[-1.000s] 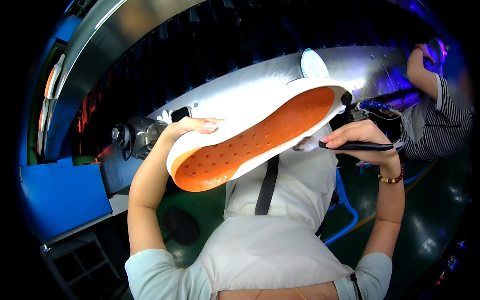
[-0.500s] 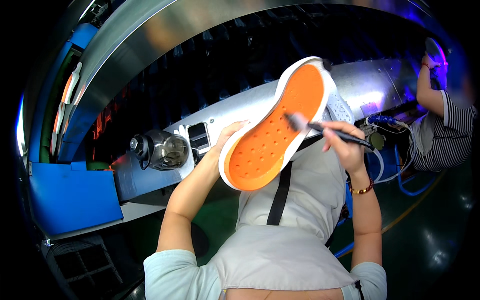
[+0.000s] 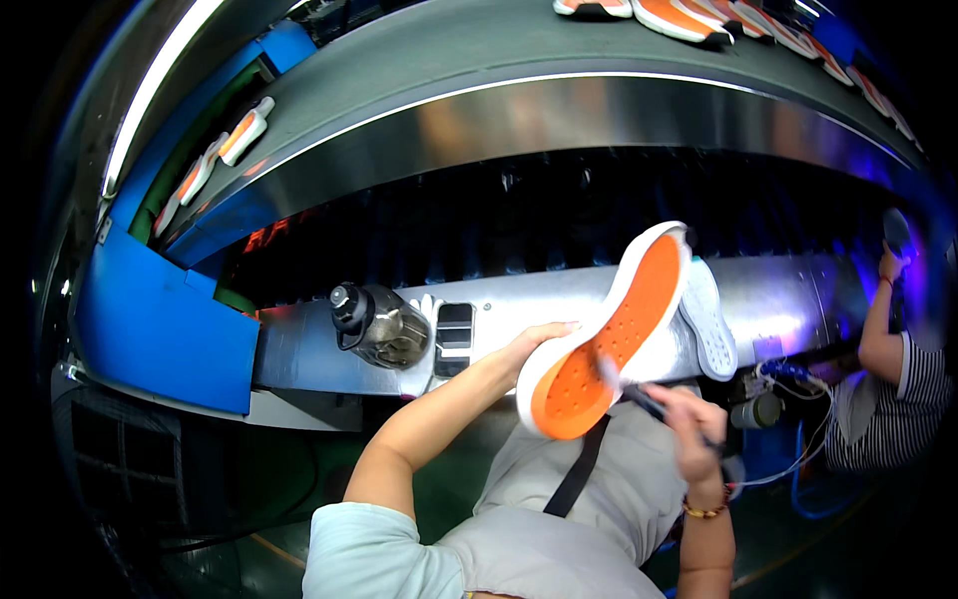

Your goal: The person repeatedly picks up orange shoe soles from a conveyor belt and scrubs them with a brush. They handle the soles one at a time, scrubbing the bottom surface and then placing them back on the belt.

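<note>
A white shoe sole [image 3: 654,285] with an orange, dimpled inner face is held tilted above my lap. Its left edge is gripped by my left hand [image 3: 534,344], partly hidden behind the rim. In my right hand [image 3: 689,429], slightly smeared by motion, is a black-handled brush [image 3: 647,402]. The blurred bristles meet the orange face in its nearer half. Just beyond, a second, pale sole [image 3: 711,324] with small holes rests on the metal ledge.
A dark water bottle [image 3: 387,327] stands on the metal ledge [image 3: 544,292], beside a dark rectangular tray [image 3: 455,339]. Above runs a green conveyor belt [image 3: 479,50] with several orange-and-white soles [image 3: 681,20]. A blue cabinet [image 3: 170,319] is at left; at right, a co-worker's hand [image 3: 891,265] holds something.
The view has tilted up, bringing the belt and its soles into sight. The brush has moved along the orange face toward the sole's near end. Both hands keep their holds.
</note>
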`<state>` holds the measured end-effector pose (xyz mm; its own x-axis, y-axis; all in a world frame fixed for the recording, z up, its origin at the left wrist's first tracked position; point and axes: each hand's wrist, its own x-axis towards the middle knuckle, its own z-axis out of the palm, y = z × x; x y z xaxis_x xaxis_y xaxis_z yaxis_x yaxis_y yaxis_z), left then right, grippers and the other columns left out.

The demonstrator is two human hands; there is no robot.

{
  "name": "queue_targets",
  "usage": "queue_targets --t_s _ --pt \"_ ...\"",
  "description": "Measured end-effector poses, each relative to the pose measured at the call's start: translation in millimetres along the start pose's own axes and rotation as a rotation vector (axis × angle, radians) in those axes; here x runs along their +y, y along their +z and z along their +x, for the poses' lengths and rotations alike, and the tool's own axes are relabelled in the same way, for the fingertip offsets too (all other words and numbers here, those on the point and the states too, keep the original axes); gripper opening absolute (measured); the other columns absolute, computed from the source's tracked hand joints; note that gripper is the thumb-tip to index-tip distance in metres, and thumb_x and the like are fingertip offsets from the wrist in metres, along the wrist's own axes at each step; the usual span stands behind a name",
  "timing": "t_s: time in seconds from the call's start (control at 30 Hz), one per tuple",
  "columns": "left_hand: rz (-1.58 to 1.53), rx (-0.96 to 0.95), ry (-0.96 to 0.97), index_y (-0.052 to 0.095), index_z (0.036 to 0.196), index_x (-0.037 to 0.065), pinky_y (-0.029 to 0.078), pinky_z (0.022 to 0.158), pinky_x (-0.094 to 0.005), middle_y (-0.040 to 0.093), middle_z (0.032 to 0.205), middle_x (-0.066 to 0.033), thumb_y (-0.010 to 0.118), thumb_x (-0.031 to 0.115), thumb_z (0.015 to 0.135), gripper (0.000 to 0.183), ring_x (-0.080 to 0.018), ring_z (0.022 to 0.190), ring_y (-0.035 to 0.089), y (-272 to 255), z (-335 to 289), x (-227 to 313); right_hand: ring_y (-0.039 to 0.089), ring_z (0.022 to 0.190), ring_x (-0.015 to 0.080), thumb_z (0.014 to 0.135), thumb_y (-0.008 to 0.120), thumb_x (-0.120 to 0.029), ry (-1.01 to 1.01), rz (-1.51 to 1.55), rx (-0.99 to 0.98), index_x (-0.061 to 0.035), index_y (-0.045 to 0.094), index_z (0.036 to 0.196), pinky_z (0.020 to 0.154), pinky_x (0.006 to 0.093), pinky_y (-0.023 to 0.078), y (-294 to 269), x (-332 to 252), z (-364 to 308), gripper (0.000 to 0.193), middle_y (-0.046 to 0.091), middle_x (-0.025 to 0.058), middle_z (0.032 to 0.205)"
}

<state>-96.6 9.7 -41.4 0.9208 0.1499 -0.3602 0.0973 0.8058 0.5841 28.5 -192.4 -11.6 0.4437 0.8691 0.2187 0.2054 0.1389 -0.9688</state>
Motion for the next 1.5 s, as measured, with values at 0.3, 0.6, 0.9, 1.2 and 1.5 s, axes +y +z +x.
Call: queue_targets --t_s 0.3,0.6,0.9,1.2,1.5 --pt "-0.066 -0.158 0.861 0.036 0.114 0.001 0.037 0.084 -0.0353 0.044 0.112 -0.0151 0.038 0.03 0.083 0.043 -0.0266 0.098 0.044 24.8 -67.8 157.3 0.055 0.066 0.0184 0.087 0.031 -0.027 0.138 0.832 0.419 0.0061 0.052 0.092 0.059 0.0258 0.045 -37.7 33.3 -10.1 0.039 0.053 0.0239 0.095" --pt "-0.528 0.178 1.221 0.024 0.123 0.005 0.032 0.089 -0.0422 0.037 0.119 -0.0185 0.035 0.039 0.08 0.056 -0.0292 0.107 0.043 57.0 -8.2 262.4 0.053 0.075 0.0216 0.087 0.031 -0.025 0.18 0.927 0.472 0.0092 0.046 0.102 0.068 0.0296 0.044 -22.3 57.5 -12.5 0.04 0.049 0.0222 0.103" --pt "1.736 0.856 1.429 0.025 0.124 0.004 0.029 0.092 -0.0362 0.029 0.128 -0.0147 0.052 0.031 0.073 0.063 -0.0258 0.115 0.033 98.0 127.5 305.5 0.055 0.082 0.0203 0.076 0.047 0.002 0.181 0.805 0.554 0.0065 0.046 0.104 0.071 0.0277 0.045 -20.9 61.6 -18.9 0.028 0.051 0.0171 0.104" --pt "2.105 0.949 1.211 0.051 0.09 0.006 0.041 0.073 -0.0375 0.059 0.084 -0.0125 0.057 0.017 0.072 0.022 -0.0294 0.083 0.054 107.7 113.9 290.8 0.053 0.064 0.0144 0.071 0.053 0.005 0.243 0.815 0.769 0.0018 0.05 0.091 0.059 0.0234 0.044 -25.1 66.8 -37.8 0.02 0.056 0.013 0.087" --pt "0.425 0.342 1.95 0.037 0.104 0.001 0.039 0.076 -0.0261 0.041 0.1 -0.0107 0.039 0.019 0.081 0.029 -0.0164 0.091 0.045 104.4 16.9 150.5 0.05 0.065 0.0115 0.071 0.054 0.004 0.203 0.687 0.76 0.0028 0.051 0.094 0.058 0.0217 0.041 -32.8 73.3 -19.6 0.023 0.054 0.0061 0.077"
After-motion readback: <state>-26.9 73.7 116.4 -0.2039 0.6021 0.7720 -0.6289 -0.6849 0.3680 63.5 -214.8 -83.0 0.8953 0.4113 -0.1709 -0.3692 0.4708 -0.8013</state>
